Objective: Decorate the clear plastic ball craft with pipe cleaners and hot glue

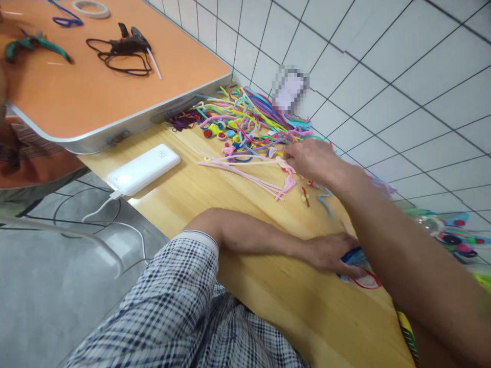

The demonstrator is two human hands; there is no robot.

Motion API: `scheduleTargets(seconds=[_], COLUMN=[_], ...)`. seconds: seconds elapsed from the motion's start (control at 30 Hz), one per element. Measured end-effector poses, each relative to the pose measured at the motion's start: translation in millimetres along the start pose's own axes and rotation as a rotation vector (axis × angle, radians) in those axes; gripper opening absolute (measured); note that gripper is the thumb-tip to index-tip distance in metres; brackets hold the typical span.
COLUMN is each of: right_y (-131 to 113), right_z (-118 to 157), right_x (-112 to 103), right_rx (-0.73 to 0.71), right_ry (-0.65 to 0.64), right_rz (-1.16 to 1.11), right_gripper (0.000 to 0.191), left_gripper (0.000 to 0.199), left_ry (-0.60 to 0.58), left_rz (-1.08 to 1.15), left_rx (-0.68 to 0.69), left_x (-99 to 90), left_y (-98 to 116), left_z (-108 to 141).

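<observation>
We see smooth, grained wood on the table [268, 294] at lower centre — glossy plastic on the power bank [143, 171] at left, fuzzy-looking pipe cleaners [264, 110] at upper centre, woven cloth on the sleeve [169, 286] at lower left.

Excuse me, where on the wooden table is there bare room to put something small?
Two patches look bare: one between the white power bank, the pale pink strips and the left forearm; another between that forearm, the right forearm and the checked clothing. It is crowded near the tiled wall, where colourful stems lie heaped beside the right hand.
</observation>
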State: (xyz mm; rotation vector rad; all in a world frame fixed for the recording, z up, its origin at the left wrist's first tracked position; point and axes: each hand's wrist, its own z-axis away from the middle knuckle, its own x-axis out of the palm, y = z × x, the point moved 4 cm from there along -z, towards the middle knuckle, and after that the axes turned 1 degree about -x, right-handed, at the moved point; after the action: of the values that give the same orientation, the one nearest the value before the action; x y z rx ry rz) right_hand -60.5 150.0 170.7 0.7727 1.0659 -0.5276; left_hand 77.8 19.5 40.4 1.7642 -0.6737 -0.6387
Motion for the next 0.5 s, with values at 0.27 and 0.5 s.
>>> scheduleTargets(seconds=[0.27,0.5], right_y=[25.7,-21.4], right_z=[10.7,-39.8], right_x=[9.2,7.7], right_rx=[0.002,-0.202], right_ry=[0.143,0.231], right_rz=[-0.037,-0.236], right_gripper=[0.034,0.043], left_gripper=[0.084,0.083], left_ry=[-0.050,-0.037], left_rz=[-0.128,-0.038], left_rx=[0.058,0.035], left_x=[6.6,12.1], left_y=[-3.0,-11.2], left_z=[-4.5,-8.8])
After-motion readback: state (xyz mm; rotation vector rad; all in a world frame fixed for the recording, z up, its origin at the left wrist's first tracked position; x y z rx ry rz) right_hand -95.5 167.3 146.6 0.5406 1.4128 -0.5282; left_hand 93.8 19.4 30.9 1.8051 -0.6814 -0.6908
